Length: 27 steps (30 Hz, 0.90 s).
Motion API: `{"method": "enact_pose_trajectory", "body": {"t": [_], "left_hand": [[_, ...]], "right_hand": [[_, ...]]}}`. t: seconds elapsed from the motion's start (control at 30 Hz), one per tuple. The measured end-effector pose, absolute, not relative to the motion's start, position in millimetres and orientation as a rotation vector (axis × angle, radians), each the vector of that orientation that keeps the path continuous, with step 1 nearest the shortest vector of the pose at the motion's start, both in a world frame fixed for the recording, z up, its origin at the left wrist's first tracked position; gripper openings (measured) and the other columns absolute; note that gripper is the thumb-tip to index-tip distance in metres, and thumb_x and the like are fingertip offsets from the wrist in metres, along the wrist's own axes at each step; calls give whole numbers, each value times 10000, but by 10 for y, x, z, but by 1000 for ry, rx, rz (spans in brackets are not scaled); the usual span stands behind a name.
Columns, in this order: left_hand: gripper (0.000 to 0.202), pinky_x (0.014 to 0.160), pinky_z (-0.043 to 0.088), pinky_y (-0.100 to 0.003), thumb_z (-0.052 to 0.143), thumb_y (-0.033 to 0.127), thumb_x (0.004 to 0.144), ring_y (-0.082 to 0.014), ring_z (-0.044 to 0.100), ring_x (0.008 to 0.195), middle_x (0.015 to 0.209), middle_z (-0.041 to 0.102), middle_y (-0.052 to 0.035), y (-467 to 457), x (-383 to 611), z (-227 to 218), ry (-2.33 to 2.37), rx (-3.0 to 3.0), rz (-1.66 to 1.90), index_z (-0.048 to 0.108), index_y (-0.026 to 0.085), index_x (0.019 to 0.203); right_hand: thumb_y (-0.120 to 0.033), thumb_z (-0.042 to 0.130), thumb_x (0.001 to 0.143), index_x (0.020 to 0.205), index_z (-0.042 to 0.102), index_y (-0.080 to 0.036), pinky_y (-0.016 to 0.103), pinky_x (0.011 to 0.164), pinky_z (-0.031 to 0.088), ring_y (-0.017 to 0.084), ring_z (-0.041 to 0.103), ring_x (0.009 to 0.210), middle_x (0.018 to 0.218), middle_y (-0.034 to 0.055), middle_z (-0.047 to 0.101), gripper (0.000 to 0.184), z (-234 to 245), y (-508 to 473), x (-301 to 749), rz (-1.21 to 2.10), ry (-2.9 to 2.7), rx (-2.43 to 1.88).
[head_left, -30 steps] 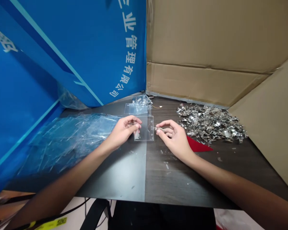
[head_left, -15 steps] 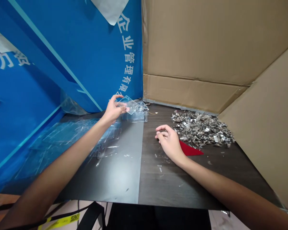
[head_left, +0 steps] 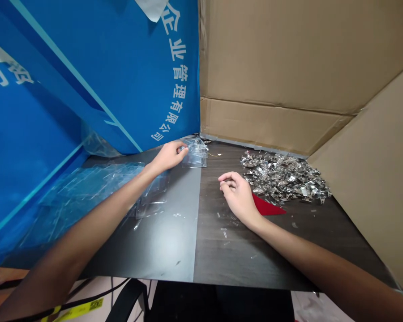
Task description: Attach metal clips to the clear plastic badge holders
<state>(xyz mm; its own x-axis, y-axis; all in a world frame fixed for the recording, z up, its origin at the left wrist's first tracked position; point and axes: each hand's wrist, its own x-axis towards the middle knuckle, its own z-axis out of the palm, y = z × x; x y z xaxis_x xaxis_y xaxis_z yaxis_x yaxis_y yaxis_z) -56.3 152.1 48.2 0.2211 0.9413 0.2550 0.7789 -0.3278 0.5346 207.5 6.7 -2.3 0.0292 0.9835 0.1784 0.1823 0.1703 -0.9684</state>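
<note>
My left hand (head_left: 169, 156) reaches to the back of the dark table (head_left: 195, 241), its fingers curled on a small stack of clear plastic badge holders (head_left: 196, 154) near the corner where the blue panel meets the cardboard. My right hand (head_left: 237, 193) rests on the table in the middle, fingers loosely curled, thumb and forefinger close together; I cannot make out anything in them. It lies just left of a heap of shiny metal clips (head_left: 284, 176) and over the edge of a red sheet (head_left: 267, 207).
A spread of clear plastic sleeves (head_left: 87, 192) covers the table's left side. A blue printed panel (head_left: 97, 76) walls the left, cardboard (head_left: 289, 67) the back and right. Small clear scraps (head_left: 225, 232) lie mid-table. Cables and a yellow label hang below the front edge.
My left hand carried the clear badge holder from the table's middle up to the back and lowered it onto the stack there. My right hand let go of it and stayed near the clips.
</note>
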Motion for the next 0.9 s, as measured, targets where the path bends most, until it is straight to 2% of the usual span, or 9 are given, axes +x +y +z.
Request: {"method": "enact_pose_trajectory", "body": {"t": [0.13,0.2,0.23,0.33,0.43,0.53,0.63,0.8,0.9], "left_hand": [[555,1206,471,-518,582,481,999,-379,640,1242,1194,750,-189,1391,-534,527,1579,2410,632,766,120,1378],[624,1255,430,-552,556,492,1023,-400,588,1356,1345,688,-219,1306,-568,564,1581,2471,569,683,126,1512],[625,1263,423,-559,547,494,1028,-403,577,1371,1371,666,-224,1253,-607,582,1586,2492,530,676,129,1518],[566,1234,450,-569,552,515,1010,-410,600,1304,1275,674,-214,1056,-796,620,1615,2522,373,765,137,1373],[581,1139,511,-589,602,569,953,-433,635,1218,1201,692,-209,840,-1030,622,1670,2492,202,800,161,1316],[673,1109,526,-584,598,631,934,-456,637,1274,1352,675,-221,687,-1197,605,1726,2431,-10,754,192,1420],[707,1133,515,-571,570,641,943,-454,620,1334,1451,640,-222,630,-1252,599,1710,2411,-102,714,194,1471],[608,1078,530,-555,554,582,960,-445,635,1292,1373,658,-213,603,-1227,632,1634,2425,-72,754,186,1374],[597,1056,543,-511,565,556,973,-405,654,1246,1331,667,-190,564,-1224,649,1613,2414,-13,727,205,1427]], "right_hand": [[-285,574,937,957,672,-238,320,603,507,187,653,716,954,56,677,110,24,76,2097,873,-1455,-1260],[-272,588,936,937,679,-234,347,657,534,199,657,752,1027,76,684,98,77,112,2146,806,-1506,-1289],[-258,605,929,925,685,-232,372,715,553,214,665,791,1055,85,686,84,110,142,2186,770,-1531,-1304],[-196,641,916,965,729,-219,484,933,547,285,666,939,1100,122,691,103,213,274,2371,601,-1634,-1405],[-193,582,988,1149,773,-167,534,1004,518,395,620,1184,1235,213,701,252,281,432,2607,44,-1908,-1724],[-176,533,1019,1214,787,-107,543,986,498,424,600,1208,1297,268,708,327,305,548,2795,-225,-2012,-1919],[-216,539,1039,1176,801,-89,534,953,489,432,623,1182,1247,283,741,321,317,590,2878,-320,-2058,-2074],[-231,555,1048,1159,790,-58,515,925,468,447,668,1161,1177,301,774,312,329,584,2885,-383,-2107,-2170],[-224,567,1033,1146,781,-66,502,905,453,437,672,1133,1156,296,781,289,308,593,2896,-422,-2099,-2166]]}}
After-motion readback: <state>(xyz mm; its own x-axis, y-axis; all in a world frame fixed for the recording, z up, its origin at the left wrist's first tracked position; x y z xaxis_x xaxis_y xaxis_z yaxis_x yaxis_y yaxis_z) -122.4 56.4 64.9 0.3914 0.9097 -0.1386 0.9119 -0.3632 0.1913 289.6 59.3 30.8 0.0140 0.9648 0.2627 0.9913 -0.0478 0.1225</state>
